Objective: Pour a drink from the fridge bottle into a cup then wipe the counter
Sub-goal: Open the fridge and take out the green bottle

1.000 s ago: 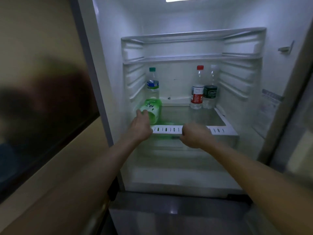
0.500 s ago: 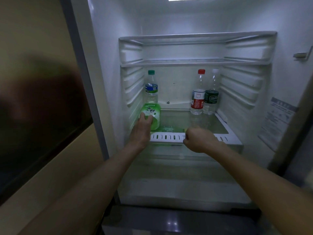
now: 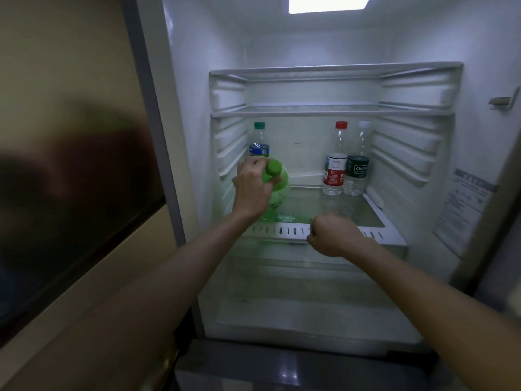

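Observation:
A green bottle (image 3: pixel 277 186) with a green cap stands at the left of the fridge's glass shelf (image 3: pixel 375 218), tilted toward me. My left hand (image 3: pixel 253 187) grips it around the neck and shoulder, just below the cap. My right hand (image 3: pixel 329 235) is a loose fist at the shelf's white front trim (image 3: pixel 282 230); whether it holds the trim is hidden. No cup shows in this view.
Behind the green bottle stands a clear bottle with a green cap (image 3: pixel 258 141). A red-capped bottle (image 3: pixel 335 162) and a white-capped one (image 3: pixel 358 162) stand at the shelf's back right. An empty shelf (image 3: pixel 324 111) runs above. The fridge's left wall (image 3: pixel 180 136) is close by.
My left hand moved up from the green bottle's body to its neck and tipped the bottle upright and toward me. My right hand stayed at the shelf's front edge.

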The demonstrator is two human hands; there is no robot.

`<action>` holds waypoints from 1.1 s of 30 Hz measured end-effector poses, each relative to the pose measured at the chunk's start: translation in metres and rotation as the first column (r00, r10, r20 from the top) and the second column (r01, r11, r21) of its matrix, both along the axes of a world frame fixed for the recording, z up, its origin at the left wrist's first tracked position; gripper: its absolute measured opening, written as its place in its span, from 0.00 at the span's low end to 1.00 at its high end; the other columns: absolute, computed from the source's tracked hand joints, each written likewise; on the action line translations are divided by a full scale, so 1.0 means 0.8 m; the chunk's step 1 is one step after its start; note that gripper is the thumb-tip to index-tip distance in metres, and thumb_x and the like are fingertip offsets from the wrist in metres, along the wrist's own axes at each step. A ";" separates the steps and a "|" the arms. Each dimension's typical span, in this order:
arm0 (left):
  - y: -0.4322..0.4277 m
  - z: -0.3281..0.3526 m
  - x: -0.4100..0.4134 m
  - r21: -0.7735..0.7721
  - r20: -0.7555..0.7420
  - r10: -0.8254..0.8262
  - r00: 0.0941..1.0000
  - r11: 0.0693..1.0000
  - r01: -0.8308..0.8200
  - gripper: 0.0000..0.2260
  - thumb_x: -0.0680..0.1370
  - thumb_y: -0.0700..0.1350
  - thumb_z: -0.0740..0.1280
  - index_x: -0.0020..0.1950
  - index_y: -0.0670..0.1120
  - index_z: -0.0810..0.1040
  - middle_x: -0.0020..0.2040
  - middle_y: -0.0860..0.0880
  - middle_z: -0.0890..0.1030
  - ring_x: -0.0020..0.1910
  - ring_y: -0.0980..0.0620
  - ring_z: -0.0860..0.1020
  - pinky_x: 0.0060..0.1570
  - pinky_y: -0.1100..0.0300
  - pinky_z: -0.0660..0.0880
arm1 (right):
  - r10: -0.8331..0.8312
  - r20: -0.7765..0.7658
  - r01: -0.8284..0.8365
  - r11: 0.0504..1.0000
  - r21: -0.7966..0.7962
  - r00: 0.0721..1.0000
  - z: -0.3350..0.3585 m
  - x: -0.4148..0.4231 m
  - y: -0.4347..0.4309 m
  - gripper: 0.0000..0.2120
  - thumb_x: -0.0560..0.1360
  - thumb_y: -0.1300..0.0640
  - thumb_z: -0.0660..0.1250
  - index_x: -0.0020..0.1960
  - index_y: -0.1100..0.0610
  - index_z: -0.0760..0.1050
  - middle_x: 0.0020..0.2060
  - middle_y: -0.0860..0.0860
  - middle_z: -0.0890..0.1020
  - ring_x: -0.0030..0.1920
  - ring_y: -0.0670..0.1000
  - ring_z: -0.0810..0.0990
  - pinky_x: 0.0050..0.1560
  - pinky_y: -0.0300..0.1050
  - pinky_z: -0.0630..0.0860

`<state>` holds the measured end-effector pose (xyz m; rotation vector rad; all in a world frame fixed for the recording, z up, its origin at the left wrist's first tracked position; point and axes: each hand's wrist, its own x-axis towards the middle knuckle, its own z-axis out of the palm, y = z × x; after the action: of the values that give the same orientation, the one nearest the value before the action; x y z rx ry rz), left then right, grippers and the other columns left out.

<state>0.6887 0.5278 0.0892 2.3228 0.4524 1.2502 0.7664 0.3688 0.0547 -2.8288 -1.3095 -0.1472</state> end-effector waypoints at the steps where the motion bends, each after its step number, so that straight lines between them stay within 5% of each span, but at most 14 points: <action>1: -0.001 0.004 -0.003 -0.047 0.027 -0.034 0.999 0.998 0.035 0.18 0.76 0.45 0.72 0.64 0.43 0.77 0.61 0.44 0.78 0.62 0.46 0.73 0.63 0.50 0.68 | -0.002 0.012 0.002 1.000 -0.002 1.000 0.000 -0.001 -0.001 0.16 0.78 0.52 0.61 0.33 0.54 0.65 0.31 0.49 0.70 0.32 0.50 0.70 0.35 0.42 0.69; 6: -0.017 0.021 -0.028 -0.123 0.103 -0.138 0.985 0.981 0.151 0.14 0.76 0.44 0.72 0.60 0.41 0.79 0.51 0.47 0.82 0.50 0.50 0.78 0.53 0.60 0.74 | -0.015 0.035 0.015 1.000 -0.002 0.999 0.006 -0.006 -0.009 0.16 0.78 0.52 0.61 0.33 0.54 0.66 0.31 0.50 0.71 0.30 0.49 0.69 0.33 0.42 0.69; 12: -0.036 0.036 -0.063 -0.323 0.160 -0.082 0.984 0.937 0.131 0.10 0.78 0.45 0.69 0.56 0.42 0.77 0.45 0.51 0.79 0.46 0.51 0.78 0.50 0.55 0.78 | -0.023 0.033 0.023 1.000 -0.004 0.999 -0.001 -0.019 -0.024 0.09 0.77 0.52 0.62 0.44 0.57 0.73 0.38 0.51 0.77 0.39 0.52 0.77 0.39 0.45 0.75; 16: -0.063 0.026 -0.091 -0.337 0.114 -0.104 0.988 0.932 0.137 0.11 0.80 0.46 0.67 0.56 0.39 0.75 0.46 0.50 0.78 0.43 0.55 0.76 0.39 0.70 0.73 | -0.009 -0.011 0.009 1.000 -0.024 1.000 -0.014 -0.038 -0.036 0.08 0.78 0.52 0.60 0.43 0.56 0.68 0.41 0.53 0.72 0.41 0.54 0.74 0.40 0.44 0.70; 21: -0.083 -0.002 -0.127 -0.417 0.119 -0.066 0.991 0.902 0.110 0.13 0.80 0.52 0.66 0.56 0.43 0.74 0.48 0.48 0.80 0.49 0.47 0.80 0.49 0.52 0.78 | 0.012 -0.044 -0.013 1.000 -0.002 0.999 -0.038 -0.065 -0.051 0.11 0.78 0.53 0.62 0.38 0.55 0.67 0.37 0.49 0.72 0.40 0.51 0.75 0.39 0.43 0.72; 27: -0.102 -0.024 -0.162 -0.433 0.037 -0.093 0.995 0.896 0.100 0.14 0.80 0.51 0.66 0.58 0.42 0.74 0.45 0.53 0.78 0.44 0.55 0.77 0.42 0.62 0.74 | 0.004 -0.041 -0.005 0.999 -0.039 0.999 -0.043 -0.093 -0.080 0.15 0.78 0.52 0.61 0.34 0.55 0.67 0.34 0.50 0.72 0.40 0.54 0.76 0.41 0.45 0.75; 33: -0.119 -0.028 -0.202 -0.535 0.061 -0.169 0.984 0.826 0.175 0.12 0.80 0.50 0.66 0.57 0.43 0.76 0.53 0.46 0.83 0.49 0.50 0.81 0.49 0.52 0.79 | -0.077 -0.029 0.076 0.996 -0.055 0.997 -0.034 -0.131 -0.111 0.15 0.78 0.52 0.61 0.33 0.55 0.68 0.34 0.51 0.73 0.35 0.51 0.74 0.35 0.42 0.71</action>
<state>0.5269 0.4323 0.0664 1.8261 0.5022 0.9000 0.6612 0.2802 0.0278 -2.9150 -1.2184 -0.0704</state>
